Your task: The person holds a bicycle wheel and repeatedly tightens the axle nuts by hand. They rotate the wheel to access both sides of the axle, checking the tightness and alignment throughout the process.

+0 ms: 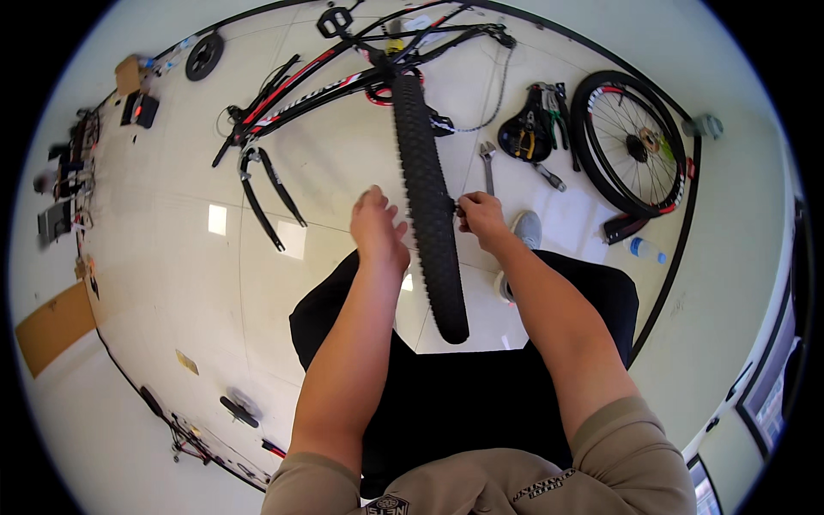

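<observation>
While wheel (429,184) runs fore-aft, right hand (485,218), nearer, pinches its axle end (454,207); left hand (378,232) unclenched, just left of it.

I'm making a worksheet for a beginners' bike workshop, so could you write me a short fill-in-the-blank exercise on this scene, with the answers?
1. A wheel, seen edge-on, is between the left hand and the ____ hand.
2. An adjustable wrench lies on the ____.
3. The bike frame is mostly ____, with red and white markings.
4. The fork has ____ legs.

Missing words: right; floor; black; two.
</observation>
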Motion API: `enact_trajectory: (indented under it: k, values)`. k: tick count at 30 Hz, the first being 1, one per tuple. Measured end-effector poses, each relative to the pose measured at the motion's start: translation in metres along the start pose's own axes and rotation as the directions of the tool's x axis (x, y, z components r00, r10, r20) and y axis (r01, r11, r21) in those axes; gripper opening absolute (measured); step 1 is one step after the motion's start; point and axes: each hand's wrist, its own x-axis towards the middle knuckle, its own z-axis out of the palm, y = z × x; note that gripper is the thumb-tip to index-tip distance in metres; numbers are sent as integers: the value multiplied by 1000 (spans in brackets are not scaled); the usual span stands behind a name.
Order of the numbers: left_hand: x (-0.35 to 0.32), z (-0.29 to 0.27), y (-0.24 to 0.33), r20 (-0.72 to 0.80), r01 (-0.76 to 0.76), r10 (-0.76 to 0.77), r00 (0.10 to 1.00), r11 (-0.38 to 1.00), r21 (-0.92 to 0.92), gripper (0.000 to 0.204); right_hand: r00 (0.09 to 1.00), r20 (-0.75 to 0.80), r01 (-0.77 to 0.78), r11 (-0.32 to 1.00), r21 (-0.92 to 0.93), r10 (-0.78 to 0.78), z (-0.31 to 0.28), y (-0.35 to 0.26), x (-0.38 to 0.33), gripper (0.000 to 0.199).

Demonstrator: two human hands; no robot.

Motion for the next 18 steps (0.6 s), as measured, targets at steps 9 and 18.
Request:
enact_trajectory:
  k: [9,18]
  values:
    - [16,4,-64,-90,398,-387,918,895,203,33,969,235,-140,946,291,71,-56,54,40,19]
    - [16,-1,-78,-64,240,-233,970,901,362,22,984,144,-130,969,212,101,-50,49,28,20]
